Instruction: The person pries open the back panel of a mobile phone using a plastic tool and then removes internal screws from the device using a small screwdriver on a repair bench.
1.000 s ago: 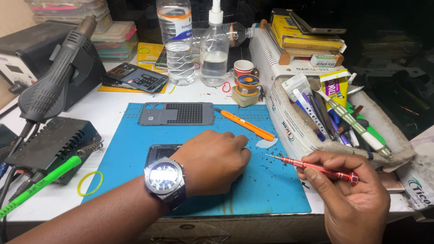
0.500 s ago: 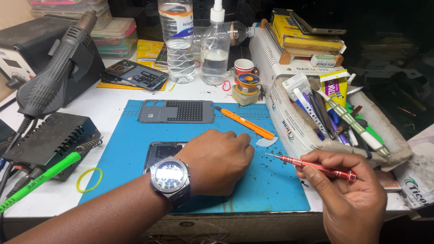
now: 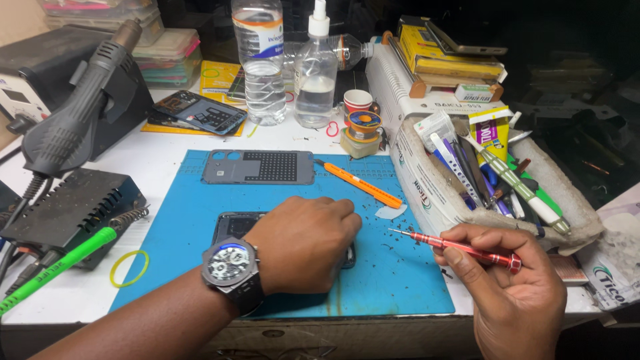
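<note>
My left hand (image 3: 301, 244), with a wristwatch (image 3: 230, 265) on the wrist, lies flat on a dark opened phone (image 3: 235, 225) in the middle of the blue work mat (image 3: 200, 200) and hides most of it. My right hand (image 3: 510, 293) holds a red precision screwdriver (image 3: 460, 247) at the mat's right edge, its tip pointing left and clear of the phone. A grey phone back cover (image 3: 259, 167) rests at the mat's far side. An orange pry tool (image 3: 363, 185) lies to its right.
A hot-air gun (image 3: 73, 117) sits in its stand at the left, above a black heat block (image 3: 67, 210) and a green tool (image 3: 57, 270). Water bottle (image 3: 259, 63), squeeze bottle (image 3: 315, 73) and solder spool (image 3: 365, 125) stand behind. A tool-filled box (image 3: 427, 173) lines the right.
The view has shifted slightly. My left hand stays on the phone and my right hand keeps the screwdriver in about the same place.
</note>
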